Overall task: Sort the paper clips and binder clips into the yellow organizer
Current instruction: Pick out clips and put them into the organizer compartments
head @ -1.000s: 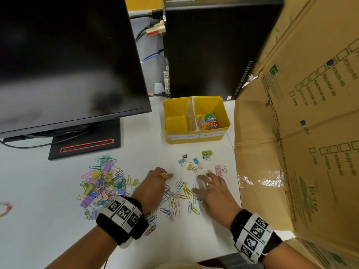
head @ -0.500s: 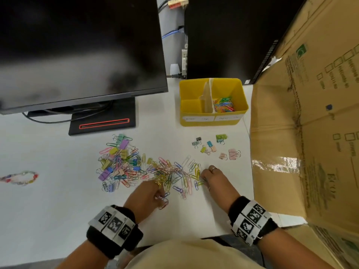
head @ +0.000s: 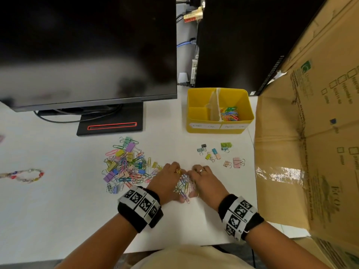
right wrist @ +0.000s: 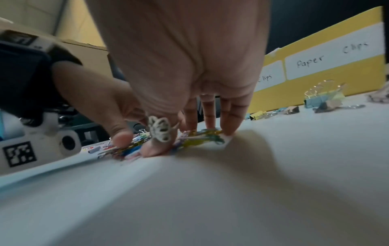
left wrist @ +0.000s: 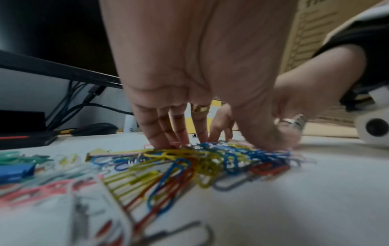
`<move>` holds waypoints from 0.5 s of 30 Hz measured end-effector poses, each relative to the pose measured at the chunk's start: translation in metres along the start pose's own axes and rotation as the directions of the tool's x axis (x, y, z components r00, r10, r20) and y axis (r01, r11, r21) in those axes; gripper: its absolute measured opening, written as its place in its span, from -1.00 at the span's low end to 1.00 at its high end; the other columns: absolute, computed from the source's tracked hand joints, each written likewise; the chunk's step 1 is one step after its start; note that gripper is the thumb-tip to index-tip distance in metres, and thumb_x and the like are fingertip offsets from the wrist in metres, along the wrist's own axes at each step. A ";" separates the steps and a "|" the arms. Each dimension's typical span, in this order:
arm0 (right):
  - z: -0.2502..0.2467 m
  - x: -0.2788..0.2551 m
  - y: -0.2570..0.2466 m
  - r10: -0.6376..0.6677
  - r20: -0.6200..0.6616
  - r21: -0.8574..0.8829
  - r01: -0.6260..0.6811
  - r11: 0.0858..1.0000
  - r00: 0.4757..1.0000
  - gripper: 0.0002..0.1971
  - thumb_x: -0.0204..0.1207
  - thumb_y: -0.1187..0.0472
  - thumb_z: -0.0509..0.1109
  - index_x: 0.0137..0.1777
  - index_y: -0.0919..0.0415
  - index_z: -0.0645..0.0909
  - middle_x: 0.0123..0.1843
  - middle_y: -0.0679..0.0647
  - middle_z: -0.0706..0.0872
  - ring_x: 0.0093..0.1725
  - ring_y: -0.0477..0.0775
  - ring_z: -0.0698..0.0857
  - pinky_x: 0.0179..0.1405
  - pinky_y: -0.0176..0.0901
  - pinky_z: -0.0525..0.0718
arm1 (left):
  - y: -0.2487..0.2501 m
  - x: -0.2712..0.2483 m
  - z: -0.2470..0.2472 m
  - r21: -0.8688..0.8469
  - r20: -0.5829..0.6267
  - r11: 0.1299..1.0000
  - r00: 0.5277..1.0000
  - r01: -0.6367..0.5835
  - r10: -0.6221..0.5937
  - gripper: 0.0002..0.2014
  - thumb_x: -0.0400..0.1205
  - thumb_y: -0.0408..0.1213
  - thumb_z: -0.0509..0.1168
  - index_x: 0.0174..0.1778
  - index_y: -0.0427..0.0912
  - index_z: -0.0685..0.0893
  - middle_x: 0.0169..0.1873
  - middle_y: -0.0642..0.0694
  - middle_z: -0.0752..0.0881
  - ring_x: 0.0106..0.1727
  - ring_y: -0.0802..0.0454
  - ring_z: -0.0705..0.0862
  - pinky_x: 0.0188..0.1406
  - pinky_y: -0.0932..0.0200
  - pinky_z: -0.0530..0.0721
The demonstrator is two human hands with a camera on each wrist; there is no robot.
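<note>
White bench [head: 58, 210] with a cardboard box [head: 310, 152] standing well off to the right of the fingers, and a dark monitor [head: 87, 51] way out past them on the left. The yellow organizer [head: 219, 129] sits straight ahead of the fingertips, well apart from them; its right compartment already has a bunch of coloured paper clips in it, and from the head view I can't tell if anything's in the left one.

To the left of the fingers there's a mixed heap [head: 126, 166] of paper clips and binder clips, running right up to the left hand [head: 167, 183]. A few loose binder clips [head: 217, 154] lie just beyond and to the right of the right hand [head: 207, 183].

Both hands are down on the bench side by side, nearly touching, cupped around a little pile of paper clips [head: 184, 187] squeezed between them. Left fingers [left wrist: 162, 129] are fairly straight, tips planted on the clips, thumb pressing on the pile's near edge. Right fingers [right wrist: 229, 119] same deal: straight-ish, tips on the bench at the pile's edge, not curled around anything.
</note>
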State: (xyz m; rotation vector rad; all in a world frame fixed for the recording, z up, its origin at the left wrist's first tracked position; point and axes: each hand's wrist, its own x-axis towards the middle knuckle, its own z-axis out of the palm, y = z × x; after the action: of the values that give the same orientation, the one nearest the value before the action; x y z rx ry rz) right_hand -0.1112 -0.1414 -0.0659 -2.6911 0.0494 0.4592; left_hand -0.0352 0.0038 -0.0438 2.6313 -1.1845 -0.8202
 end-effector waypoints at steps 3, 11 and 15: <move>-0.003 -0.001 0.000 0.064 -0.015 0.068 -0.063 0.996 0.998 -0.58 0.49 0.29 0.36 0.34 0.21 0.39 0.31 0.19 0.45 0.29 0.18 0.38 0.20 -0.03 0.48 | 0.004 0.002 0.004 -0.026 0.002 0.999 1.000 0.030 -0.030 -0.34 0.39 -0.09 0.52 0.36 -0.19 0.46 0.33 -0.09 0.41 0.32 -0.07 0.43 0.32 0.00 0.56; -0.014 -0.004 0.022 0.075 -0.020 0.053 -0.074 0.996 0.997 -0.43 0.20 0.70 0.08 0.19 0.27 0.39 0.13 0.24 0.53 -0.01 0.08 0.37 -0.16 -0.16 0.31 | 0.011 0.027 -0.019 -0.144 0.092 0.981 0.989 0.128 -0.116 -0.72 0.63 -0.37 0.27 0.25 -0.31 0.62 0.29 -0.28 0.59 0.30 -0.16 0.58 0.28 0.13 0.50; -0.027 -0.003 0.034 0.078 -0.005 0.231 -0.074 0.970 0.997 -0.50 0.17 0.72 0.05 0.05 0.32 0.49 -0.02 0.22 0.57 -0.06 0.04 0.40 -0.26 -0.24 0.31 | 0.017 0.033 -0.044 -0.268 0.008 0.955 0.992 0.124 -0.127 -0.79 0.59 -0.42 0.32 0.11 -0.37 0.69 0.15 -0.29 0.69 0.19 -0.16 0.66 0.03 0.28 0.53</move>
State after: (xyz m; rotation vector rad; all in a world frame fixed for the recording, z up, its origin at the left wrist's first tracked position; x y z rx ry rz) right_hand -0.1089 -0.1837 -0.0554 -2.4697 0.1985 0.4298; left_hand -0.0047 -0.0355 -0.0144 2.5012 -0.8416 -0.9171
